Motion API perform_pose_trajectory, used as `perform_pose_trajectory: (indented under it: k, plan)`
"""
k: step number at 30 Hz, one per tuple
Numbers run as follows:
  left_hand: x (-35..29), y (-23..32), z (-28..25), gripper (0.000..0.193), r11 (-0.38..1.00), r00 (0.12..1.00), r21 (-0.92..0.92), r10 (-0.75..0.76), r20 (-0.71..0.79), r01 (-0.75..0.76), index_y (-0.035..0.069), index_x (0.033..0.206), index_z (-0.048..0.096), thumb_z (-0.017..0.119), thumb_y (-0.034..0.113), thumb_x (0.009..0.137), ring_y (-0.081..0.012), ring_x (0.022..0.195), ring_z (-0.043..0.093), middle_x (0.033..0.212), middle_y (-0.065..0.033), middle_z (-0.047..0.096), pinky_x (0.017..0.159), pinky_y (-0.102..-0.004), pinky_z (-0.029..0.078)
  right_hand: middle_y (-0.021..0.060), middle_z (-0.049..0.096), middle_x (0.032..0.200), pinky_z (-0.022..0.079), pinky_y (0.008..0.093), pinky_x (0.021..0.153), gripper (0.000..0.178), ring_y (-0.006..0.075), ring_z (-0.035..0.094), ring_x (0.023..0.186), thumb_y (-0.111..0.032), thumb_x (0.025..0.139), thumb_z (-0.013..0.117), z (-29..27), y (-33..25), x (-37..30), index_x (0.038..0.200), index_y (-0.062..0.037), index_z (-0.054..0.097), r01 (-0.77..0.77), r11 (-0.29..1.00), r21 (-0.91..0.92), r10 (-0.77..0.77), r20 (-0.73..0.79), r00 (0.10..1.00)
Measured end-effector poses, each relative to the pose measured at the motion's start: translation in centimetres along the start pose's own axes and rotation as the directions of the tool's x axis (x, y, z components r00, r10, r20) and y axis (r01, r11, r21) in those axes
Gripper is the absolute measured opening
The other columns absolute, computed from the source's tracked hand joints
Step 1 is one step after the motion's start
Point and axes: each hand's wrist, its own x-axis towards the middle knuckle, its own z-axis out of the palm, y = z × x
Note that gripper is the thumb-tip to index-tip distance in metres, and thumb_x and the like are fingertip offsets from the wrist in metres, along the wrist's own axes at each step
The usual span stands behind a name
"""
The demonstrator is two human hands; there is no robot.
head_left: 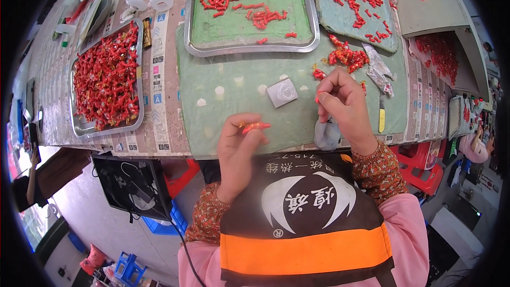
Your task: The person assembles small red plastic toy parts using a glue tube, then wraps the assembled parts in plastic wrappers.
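Between the thumb and fingers of my left hand (238,151) is a small glossy red piece (256,126) with a yellowish end, too small to name. My right hand (342,103) is closed in a pinch, and a bit of another small red piece (319,97) shows at its fingertips. The hands are apart, above the near part of a green mat (228,122). Between and beyond them lies a small grey square block (282,93) with a round mark. A rounded grey-blue object (326,134) sits below my right hand, partly hidden. Past that hand lies a pile of red and yellow pieces (348,56).
A metal-rimmed green tray (252,49) and a blue-green tray (340,26) bear scattered red pieces. At left, a metal tray (139,111) is heaped with red-gold pieces. Crumpled wrapping (378,69), a yellow-handled tool (381,119) and an open box (451,0) stand right; white bottles (159,0) far left.
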Motion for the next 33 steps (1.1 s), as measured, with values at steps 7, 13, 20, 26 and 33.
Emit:
perform_pose_trajectory:
  k: [7, 13, 20, 26, 33]
  plan:
    - [-0.1, 0.1, 0.4, 0.023, 0.997, 0.998, -0.035, -0.065, 0.016, 0.066, 0.003, 0.118, 0.056, 0.057, 0.003, 0.096, -0.0101, 0.092, 0.058, 0.105, -0.0047, 0.059, 0.081, -0.0281, 0.053, -0.0005, 0.056, 0.083, 0.05, 0.0206, 0.053, 0.013, 0.0024, 0.054, 0.066, 0.004, 0.09, 0.053, 0.6, -0.2, -1.0, 0.1, -0.0015, 0.056, 0.073, 0.994, -0.077, -0.074, -0.01, 0.997]
    - [0.0, -0.2, 0.3, 0.027, 0.999, 0.998, -0.013, -0.049, 0.043, 0.049, 0.002, 0.122, 0.054, 0.059, 0.012, 0.098, -0.0105, 0.088, 0.059, 0.108, -0.0073, 0.061, 0.081, -0.0298, 0.054, 0.003, 0.064, 0.095, 0.057, 0.0216, 0.066, 0.017, 0.0061, 0.062, 0.074, 0.0, 0.093, 0.059, 0.3, -0.4, -1.5, 0.11, 0.0005, 0.063, 0.084, 0.988, -0.13, -0.077, 0.059, 0.995]
    - [0.0, -0.5, 0.1, 0.027, 0.999, 0.998, -0.028, -0.035, 0.047, 0.036, 0.001, 0.122, 0.054, 0.059, 0.012, 0.098, -0.0105, 0.088, 0.059, 0.105, -0.0061, 0.06, 0.08, -0.0295, 0.053, 0.0037, 0.062, 0.093, 0.054, 0.0223, 0.066, 0.012, 0.0076, 0.062, 0.076, 0.001, 0.094, 0.06, 0.6, -0.9, -1.7, 0.106, 0.0004, 0.06, 0.174, 0.95, -0.261, -0.159, 0.075, 0.984]
    - [0.2, -0.7, 0.0, 0.027, 0.998, 0.998, -0.054, -0.019, 0.063, 0.023, 0.001, 0.122, 0.054, 0.059, 0.012, 0.098, -0.0103, 0.089, 0.059, 0.105, -0.0052, 0.06, 0.081, -0.0295, 0.054, 0.0062, 0.061, 0.092, 0.051, 0.024, 0.068, 0.015, 0.0106, 0.062, 0.078, 0.008, 0.09, 0.06, 1.4, -0.5, -0.9, 0.104, 0.0016, 0.06, 0.471, 0.745, -0.473, -0.462, 0.144, 0.875]
    - [0.2, -0.6, -0.1, 0.022, 0.992, 0.998, -0.125, -0.025, 0.056, 0.032, 0.004, 0.118, 0.057, 0.058, 0.004, 0.096, -0.01, 0.095, 0.057, 0.107, -0.0035, 0.059, 0.08, -0.0274, 0.053, 0.0133, 0.065, 0.09, 0.051, 0.0358, 0.063, 0.025, 0.0291, 0.064, 0.076, 0.01, 0.078, 0.069, 2.5, -0.1, 0.4, 0.099, -0.0014, 0.064, 0.628, 0.341, -0.699, -0.691, 0.267, 0.672]
